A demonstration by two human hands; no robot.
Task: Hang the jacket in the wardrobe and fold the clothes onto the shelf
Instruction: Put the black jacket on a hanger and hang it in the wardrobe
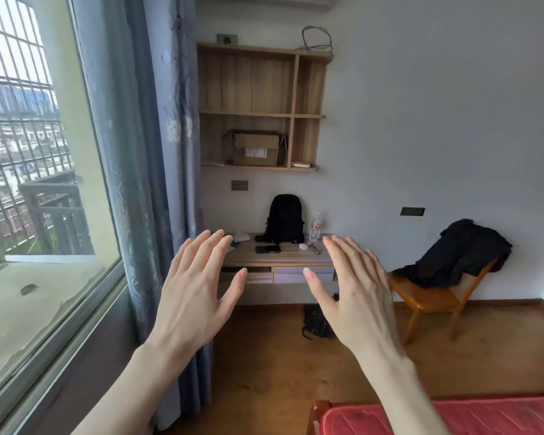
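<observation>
Hands raised side by side in front of the worktop (pixel 277 257), backs toward the camera, holding nothing. Left hand (pixel 195 290) and right hand (pixel 355 290) well short of any clothing, fingers (pixel 201 246) straight and spread wide, touching only air; probably a starting pose before any reaching begins.

Dark jacket (pixel 459 252) draped over the back and seat of a wooden chair (pixel 427 298), right of the worktop, likely dropped there in passing and waiting to be lifted off. Another dark bundle (pixel 316 321) on the floor below the worktop, possibly clothing or a bag; too crumpled to tell.

Backpack (pixel 285 219), phone (pixel 267 249) and water bottle (pixel 315 229) on the worktop itself. Wall shelf (pixel 258 114) above the worktop, with a cardboard box (pixel 255 149) in its lower left compartment. Wardrobe nowhere in view. Task apparently not yet begun.
</observation>
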